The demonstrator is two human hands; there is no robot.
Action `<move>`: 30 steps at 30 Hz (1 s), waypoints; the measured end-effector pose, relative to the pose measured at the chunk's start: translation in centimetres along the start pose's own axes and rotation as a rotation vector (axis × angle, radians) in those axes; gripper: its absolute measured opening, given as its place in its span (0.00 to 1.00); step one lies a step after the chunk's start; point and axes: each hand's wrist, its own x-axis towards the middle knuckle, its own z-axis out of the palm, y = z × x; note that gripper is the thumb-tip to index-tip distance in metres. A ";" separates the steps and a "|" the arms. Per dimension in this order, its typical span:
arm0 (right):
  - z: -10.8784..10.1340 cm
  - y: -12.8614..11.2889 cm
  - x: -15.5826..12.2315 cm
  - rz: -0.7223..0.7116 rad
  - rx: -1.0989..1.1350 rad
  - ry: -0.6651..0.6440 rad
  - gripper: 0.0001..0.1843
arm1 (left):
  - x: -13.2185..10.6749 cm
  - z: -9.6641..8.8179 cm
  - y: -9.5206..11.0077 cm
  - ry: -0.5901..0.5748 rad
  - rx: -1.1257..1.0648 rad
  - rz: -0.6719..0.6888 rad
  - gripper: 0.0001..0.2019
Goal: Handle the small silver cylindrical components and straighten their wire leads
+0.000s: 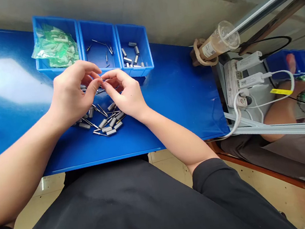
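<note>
My left hand [72, 89] and my right hand [129, 94] meet fingertip to fingertip over the table, just in front of the middle blue bin [102, 70]. Both are closed in a pinch. A thin metallic bit shows between the fingertips, too small and too covered to name. Below them lies a loose pile of metal hex standoffs [111, 132] mixed with thin-stemmed blind rivets [100, 133]. Part of the pile is hidden behind my hands.
The left bin [45, 71] holds green-tinted plastic bags [57, 44]. A few rivets lie in the middle bin, several standoffs in the right bin [147, 59]. A drink cup [213, 46] in a holder and a power strip [232, 83] stand right. Another person sits beyond.
</note>
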 end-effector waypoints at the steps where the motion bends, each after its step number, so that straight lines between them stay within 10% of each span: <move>1: 0.0 0.0 0.0 -0.006 -0.009 -0.006 0.25 | 0.0 0.0 0.0 0.004 0.001 0.002 0.11; 30: 0.2 0.5 0.2 -0.016 0.036 0.089 0.31 | -0.4 0.3 -0.4 -0.026 0.014 0.009 0.16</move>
